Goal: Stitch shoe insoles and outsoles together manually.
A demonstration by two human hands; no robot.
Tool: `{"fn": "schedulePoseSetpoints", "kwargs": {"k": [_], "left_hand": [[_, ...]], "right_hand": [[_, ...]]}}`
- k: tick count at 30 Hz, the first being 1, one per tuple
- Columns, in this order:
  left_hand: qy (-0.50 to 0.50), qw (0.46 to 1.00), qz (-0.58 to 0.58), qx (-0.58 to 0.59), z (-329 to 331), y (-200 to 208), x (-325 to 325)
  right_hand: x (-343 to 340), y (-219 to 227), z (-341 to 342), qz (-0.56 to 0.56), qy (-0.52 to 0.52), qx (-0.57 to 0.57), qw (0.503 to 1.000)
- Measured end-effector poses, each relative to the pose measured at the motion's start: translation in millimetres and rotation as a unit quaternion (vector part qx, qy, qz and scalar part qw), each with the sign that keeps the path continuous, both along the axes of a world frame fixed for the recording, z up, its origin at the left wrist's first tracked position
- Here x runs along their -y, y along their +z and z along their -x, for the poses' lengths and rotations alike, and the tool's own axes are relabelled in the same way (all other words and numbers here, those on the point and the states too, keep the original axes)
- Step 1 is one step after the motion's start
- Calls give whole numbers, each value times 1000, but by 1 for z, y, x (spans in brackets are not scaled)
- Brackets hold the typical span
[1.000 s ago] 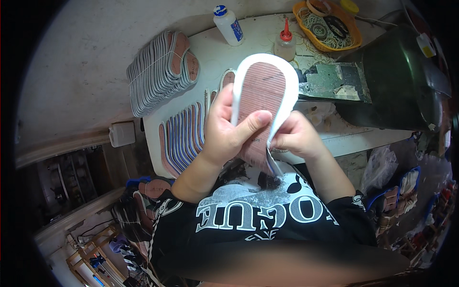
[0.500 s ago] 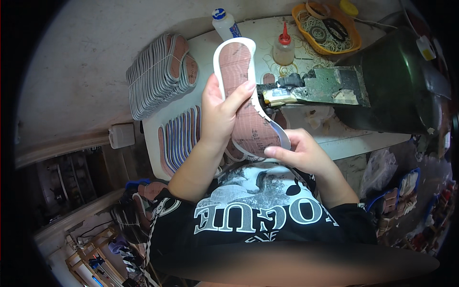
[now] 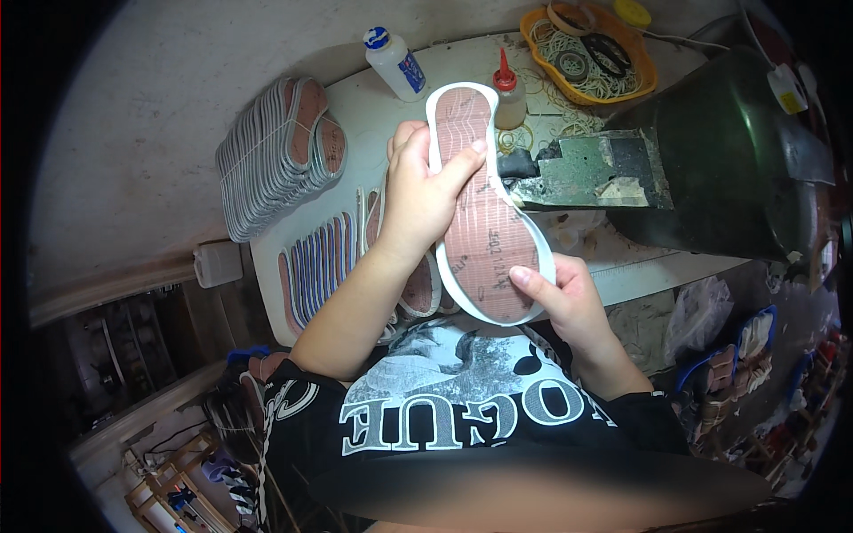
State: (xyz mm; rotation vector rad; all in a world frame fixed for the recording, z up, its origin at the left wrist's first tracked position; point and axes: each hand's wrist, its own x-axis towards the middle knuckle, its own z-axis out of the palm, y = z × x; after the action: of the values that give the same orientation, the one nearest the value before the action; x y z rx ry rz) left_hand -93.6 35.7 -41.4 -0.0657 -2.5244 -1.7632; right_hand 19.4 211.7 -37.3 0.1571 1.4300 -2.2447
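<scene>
A brownish-pink shoe insole (image 3: pixel 489 222) with a white rim and dark handwriting is held up in front of me, its narrow end away from me. My left hand (image 3: pixel 419 182) grips it by the narrow half, thumb on the pink face and fingers behind. At the wide end, my right hand (image 3: pixel 569 298) pinches the right edge with the thumb on top; the fingers underneath are partly hidden. Just beyond the insole, a green machine arm (image 3: pixel 591 169) reaches in from the right. Under the insole, more pink insoles (image 3: pixel 418 291) show in part on the white table (image 3: pixel 342 191).
Bundled insoles (image 3: pixel 267 160) stand stacked at the left, with a row of insoles (image 3: pixel 315 266) nearer. Along the back are a white bottle (image 3: pixel 394 64), a red-tipped bottle (image 3: pixel 508 98) and an orange basket (image 3: pixel 591 53) of bands. A dark green machine body (image 3: pixel 720 160) fills the right.
The insole has turned more face-on, and its white rim now lies around the wide end, where a bluish edge stood out before. Both hands still hold it. The view has shifted slightly.
</scene>
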Motion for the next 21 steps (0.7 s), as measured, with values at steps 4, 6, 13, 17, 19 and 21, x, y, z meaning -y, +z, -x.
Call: {"fn": "schedulePoseSetpoints", "kwargs": {"k": [4,6,13,17,19,21], "left_hand": [[1,999,-30,17,4,0,-4],[15,998,-45,35,4,0,-4],[-3,995,-70,77,18,1,6],[-90,957,-154,227,31,14,11],[-60,994,-1,96,40,4,23],[-9,972,203,-122,49,2,26]], "right_hand": [[3,-3,-4,28,-10,24,999],[9,-5,-7,46,-20,43,998],[24,-2,-8,90,25,94,991],[35,-3,-6,117,-21,91,989],[43,-2,-3,124,-43,88,987],[44,-2,1,125,-51,87,987]]}}
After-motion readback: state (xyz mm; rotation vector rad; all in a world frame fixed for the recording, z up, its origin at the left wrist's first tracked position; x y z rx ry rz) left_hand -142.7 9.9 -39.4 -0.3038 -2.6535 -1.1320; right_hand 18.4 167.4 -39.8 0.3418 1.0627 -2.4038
